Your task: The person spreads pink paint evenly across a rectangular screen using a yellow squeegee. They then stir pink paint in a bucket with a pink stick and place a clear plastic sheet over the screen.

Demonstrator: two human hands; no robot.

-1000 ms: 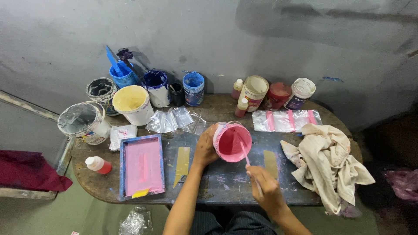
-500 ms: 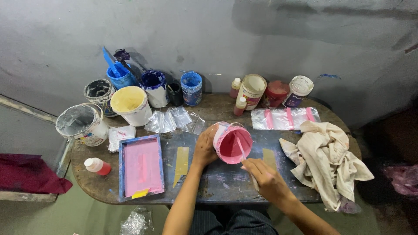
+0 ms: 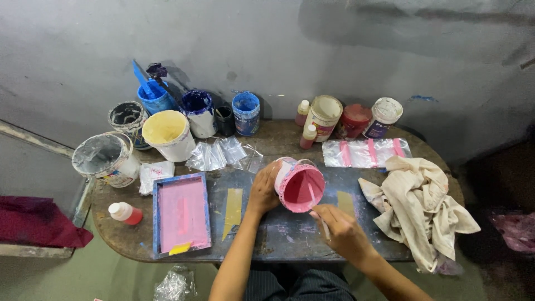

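Note:
My left hand (image 3: pixel 264 189) grips the side of a small tub of pink paint (image 3: pixel 300 185), tilted so its open mouth faces me over the middle of the round table (image 3: pixel 278 146). My right hand (image 3: pixel 341 229) sits just below and right of the tub, fingers closed on a thin stick (image 3: pixel 315 200) whose tip reaches into the pink paint. To the left lies a blue-framed printing screen (image 3: pixel 182 213) coated pink.
Several paint buckets stand at the back left, among them a yellow one (image 3: pixel 167 134) and a blue one (image 3: pixel 246 113). Jars and bottles (image 3: pixel 325 115) line the back. A cream cloth (image 3: pixel 419 205) lies right. Clear plastic bags (image 3: pixel 366 151) and a red bottle (image 3: pixel 126 213) rest on the table.
My right hand has shifted slightly up and left with the stick, stirring in the tub. The left hand and tub stay almost where they were.

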